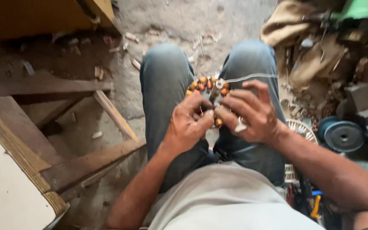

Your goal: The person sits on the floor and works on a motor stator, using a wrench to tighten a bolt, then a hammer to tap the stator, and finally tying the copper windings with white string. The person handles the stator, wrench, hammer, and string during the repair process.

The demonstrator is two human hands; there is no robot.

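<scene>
A round motor stator (208, 84) with several copper-orange wire coils rests between my knees, over my grey trousers. My left hand (187, 122) grips its near left side, fingers curled on the coils. My right hand (248, 111), with a ring on one finger, holds the right side and pinches something small at the middle, too blurred to name. A thin clear sleeve or wire (252, 76) runs from the stator's top to the right. Both hands hide the lower half of the stator.
Wooden beams and planks (47, 87) lie on the dusty floor at left. A blue wire spool (343, 135), a white fan grille (303, 130), sacks (286, 23) and dark metal parts crowd the right. Scraps litter the concrete floor ahead of my knees.
</scene>
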